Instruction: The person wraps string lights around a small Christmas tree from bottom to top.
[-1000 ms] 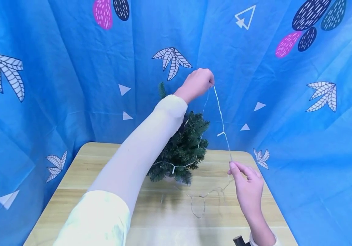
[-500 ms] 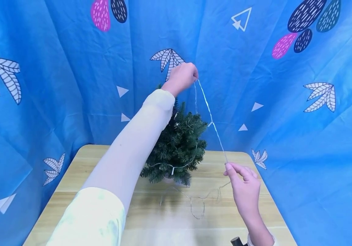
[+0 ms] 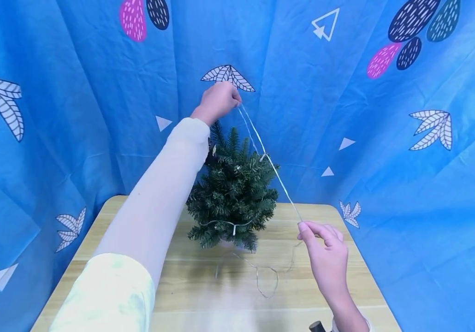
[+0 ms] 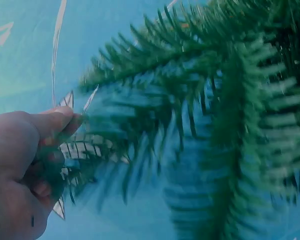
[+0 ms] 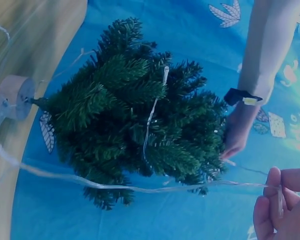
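A small green artificial Christmas tree (image 3: 233, 193) stands on the wooden table, its round base (image 5: 20, 97) showing in the right wrist view. Above and behind its top, my left hand (image 3: 221, 99) pinches the clear wire of a string light (image 3: 281, 182). In the left wrist view, green branches (image 4: 230, 100) spread beside that hand's fingertips. My right hand (image 3: 330, 258), to the tree's right, pinches the same wire between thumb and fingers. The wire slants taut between both hands, with a small bulb (image 3: 263, 157) midway. Another stretch of it crosses the lower branches, where a white bulb (image 3: 234, 229) hangs.
Loose loops of the wire (image 3: 276, 276) lie on the table (image 3: 109, 249) in front of the tree. A blue patterned curtain (image 3: 370, 175) surrounds the table's back and sides. A dark cylindrical piece (image 3: 316, 327) sits by the right wrist.
My left hand has moved left across the tree's top, drawing the wire with it and uncovering more of the tree. The right hand has shifted slightly left, still pinching the wire.
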`<state>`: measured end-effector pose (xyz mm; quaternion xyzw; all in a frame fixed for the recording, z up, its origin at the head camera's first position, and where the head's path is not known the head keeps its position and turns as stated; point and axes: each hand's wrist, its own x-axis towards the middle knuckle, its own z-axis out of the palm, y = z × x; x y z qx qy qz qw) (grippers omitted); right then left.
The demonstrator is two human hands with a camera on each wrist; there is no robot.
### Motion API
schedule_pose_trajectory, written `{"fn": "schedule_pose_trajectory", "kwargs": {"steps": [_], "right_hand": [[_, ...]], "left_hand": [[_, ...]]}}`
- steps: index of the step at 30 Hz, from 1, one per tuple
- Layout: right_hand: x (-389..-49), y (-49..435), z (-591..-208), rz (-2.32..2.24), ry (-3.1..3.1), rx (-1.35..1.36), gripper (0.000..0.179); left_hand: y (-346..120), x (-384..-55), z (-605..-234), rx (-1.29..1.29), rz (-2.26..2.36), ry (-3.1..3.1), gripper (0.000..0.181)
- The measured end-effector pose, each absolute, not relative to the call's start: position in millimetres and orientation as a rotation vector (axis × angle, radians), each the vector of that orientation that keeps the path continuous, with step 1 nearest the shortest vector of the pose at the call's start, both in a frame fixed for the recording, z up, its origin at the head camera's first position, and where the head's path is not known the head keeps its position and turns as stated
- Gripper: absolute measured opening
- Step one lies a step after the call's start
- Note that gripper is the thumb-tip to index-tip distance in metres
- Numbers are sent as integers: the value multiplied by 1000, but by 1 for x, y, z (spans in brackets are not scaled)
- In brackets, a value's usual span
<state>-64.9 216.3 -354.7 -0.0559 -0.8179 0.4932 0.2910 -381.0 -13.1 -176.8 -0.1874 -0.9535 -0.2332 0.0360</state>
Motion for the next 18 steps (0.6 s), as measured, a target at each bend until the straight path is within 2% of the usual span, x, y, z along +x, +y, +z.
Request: {"fn": "schedule_pose_trajectory", "kwargs": {"steps": [8, 18], "right_hand": [[-65, 210, -352, 1301, -2166, -119, 12], [-68, 204, -352, 1288, -2140, -111, 12]], "left_hand": [[-40, -383, -185, -628, -972, -2976, 26], [-42, -379, -175, -777, -928, -3065, 37]]}}
